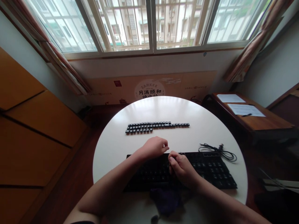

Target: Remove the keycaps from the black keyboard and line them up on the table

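A black keyboard [217,174] lies on the round white table in front of me, with both my arms reaching over it. My left hand [157,146] is above its back edge, fingers curled in and thumb near the fingertips; whatever they may pinch is too small to make out. Just to the right, my right hand [179,164] is closed in a fist over the middle of the keyboard. A thin wire-like line shows by its knuckles, but what the fist grips is hidden. Behind the keyboard, loose black keycaps [140,127] stand in rows.
A coiled black cable [225,153] lies at the keyboard's back right corner. Dark purple cloth [166,201] sits at the keyboard's front. The white table [112,143] has a rounded edge. To the right, a wooden desk [268,123] bears papers [246,110] and a pen.
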